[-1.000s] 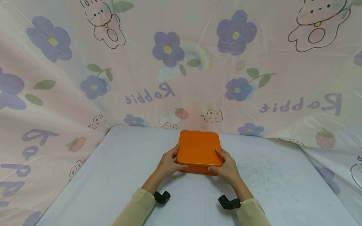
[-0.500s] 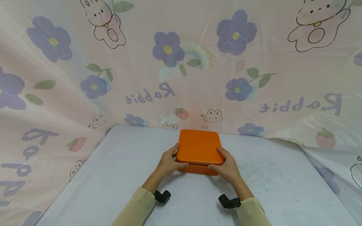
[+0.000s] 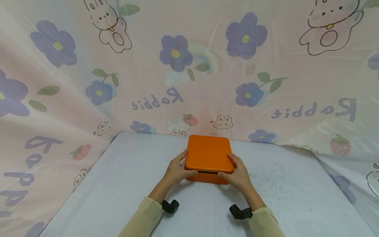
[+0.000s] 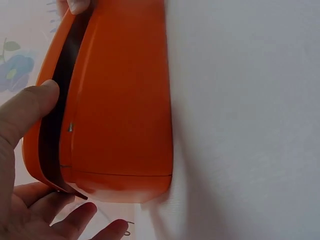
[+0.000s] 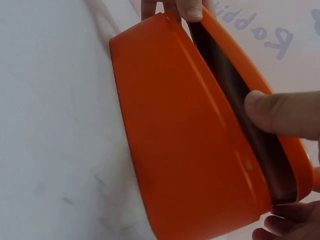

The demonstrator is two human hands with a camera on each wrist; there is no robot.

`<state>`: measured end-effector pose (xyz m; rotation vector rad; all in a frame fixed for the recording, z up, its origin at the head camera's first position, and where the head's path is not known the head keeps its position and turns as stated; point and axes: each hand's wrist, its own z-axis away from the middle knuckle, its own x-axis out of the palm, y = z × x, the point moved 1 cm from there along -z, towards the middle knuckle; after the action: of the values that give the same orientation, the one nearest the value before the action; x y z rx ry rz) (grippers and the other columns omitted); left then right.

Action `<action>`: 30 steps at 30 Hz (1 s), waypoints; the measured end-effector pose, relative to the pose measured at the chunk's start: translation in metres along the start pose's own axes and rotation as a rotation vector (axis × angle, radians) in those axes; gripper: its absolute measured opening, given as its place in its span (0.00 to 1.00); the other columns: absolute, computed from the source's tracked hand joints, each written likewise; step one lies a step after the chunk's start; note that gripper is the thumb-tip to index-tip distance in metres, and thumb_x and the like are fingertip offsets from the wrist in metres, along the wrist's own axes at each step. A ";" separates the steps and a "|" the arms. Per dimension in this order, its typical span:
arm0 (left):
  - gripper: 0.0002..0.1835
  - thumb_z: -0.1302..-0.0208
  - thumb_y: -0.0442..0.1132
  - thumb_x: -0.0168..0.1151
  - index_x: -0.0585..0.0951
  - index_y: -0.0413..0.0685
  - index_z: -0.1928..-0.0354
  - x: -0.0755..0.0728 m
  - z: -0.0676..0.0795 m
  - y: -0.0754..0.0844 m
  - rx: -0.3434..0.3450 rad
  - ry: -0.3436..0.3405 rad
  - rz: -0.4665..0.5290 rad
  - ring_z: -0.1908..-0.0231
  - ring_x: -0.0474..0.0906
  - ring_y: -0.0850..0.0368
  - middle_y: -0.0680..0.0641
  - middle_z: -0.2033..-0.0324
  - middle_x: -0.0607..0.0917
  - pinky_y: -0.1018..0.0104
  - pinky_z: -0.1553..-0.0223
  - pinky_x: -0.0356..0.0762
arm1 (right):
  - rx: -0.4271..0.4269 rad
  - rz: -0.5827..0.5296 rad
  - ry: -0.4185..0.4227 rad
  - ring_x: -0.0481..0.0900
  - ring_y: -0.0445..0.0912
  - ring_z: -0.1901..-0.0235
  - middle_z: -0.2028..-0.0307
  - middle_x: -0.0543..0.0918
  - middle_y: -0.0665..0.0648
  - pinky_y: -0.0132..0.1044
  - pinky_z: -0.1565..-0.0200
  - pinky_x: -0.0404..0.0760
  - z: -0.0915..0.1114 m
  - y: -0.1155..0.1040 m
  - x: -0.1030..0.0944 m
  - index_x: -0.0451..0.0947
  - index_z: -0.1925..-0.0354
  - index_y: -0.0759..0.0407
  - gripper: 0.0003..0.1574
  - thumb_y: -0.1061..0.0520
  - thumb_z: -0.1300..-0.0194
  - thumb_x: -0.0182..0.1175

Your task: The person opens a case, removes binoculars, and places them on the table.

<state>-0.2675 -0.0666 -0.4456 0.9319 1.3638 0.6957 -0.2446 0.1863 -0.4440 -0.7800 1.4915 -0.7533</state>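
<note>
A glossy pastel sheet [image 3: 207,19], printed with flowers, rabbits and mirrored lettering, is hung beyond the grip, and a white table [image 3: 118,171], smudged to its right, is spread beneath. Directly below the grip, a smooth orange base [image 3: 207,178], round-cornered and seemingly of painted metal, is rested on the tabletop. Its matching lid [image 3: 208,153], a squarish shape whose long axis cannot be told with certainty, is held between the left hand [image 3: 177,169] and the right hand [image 3: 239,172], one at each side, neither being nearer. The lid is clamped in both grips, thumbs set at its near lip, fingers laid along its sides. All is judged to hinge on the tilt: the near edge is raised clear of the base, while farther from the thumbs the two are brought close together; the seating at the far edge is hidden. Between the thumbs a dark gap [image 4: 52,127] is exposed, stretched lengthwise from hand to hand. Behind the grip, black mounts [image 3: 170,206] are worn at the wrists. Beneath the left thumb, the base's rim is marked by a pale nick [image 4: 70,127]
</note>
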 end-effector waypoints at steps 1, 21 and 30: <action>0.54 0.57 0.50 0.79 0.60 0.59 0.27 0.000 0.000 0.000 0.003 0.002 -0.001 0.28 0.57 0.45 0.51 0.28 0.62 0.41 0.32 0.61 | -0.011 0.006 0.000 0.55 0.62 0.29 0.26 0.52 0.66 0.56 0.30 0.61 0.000 0.000 0.000 0.54 0.27 0.61 0.57 0.55 0.49 0.73; 0.51 0.54 0.54 0.76 0.60 0.64 0.27 -0.021 0.004 0.001 0.071 0.043 -0.020 0.29 0.60 0.52 0.54 0.28 0.63 0.48 0.33 0.67 | -0.189 0.026 0.005 0.56 0.63 0.29 0.27 0.53 0.66 0.60 0.32 0.62 0.001 -0.019 -0.009 0.57 0.28 0.61 0.55 0.50 0.47 0.72; 0.50 0.53 0.52 0.76 0.60 0.62 0.27 -0.034 0.009 0.001 0.085 0.070 -0.022 0.29 0.61 0.50 0.51 0.29 0.65 0.47 0.35 0.68 | -0.229 0.004 0.004 0.61 0.63 0.31 0.27 0.54 0.64 0.57 0.34 0.67 -0.001 -0.032 -0.006 0.58 0.28 0.59 0.52 0.51 0.46 0.71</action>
<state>-0.2622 -0.0965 -0.4282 0.9657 1.4730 0.6627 -0.2443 0.1735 -0.4140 -0.9475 1.6002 -0.5870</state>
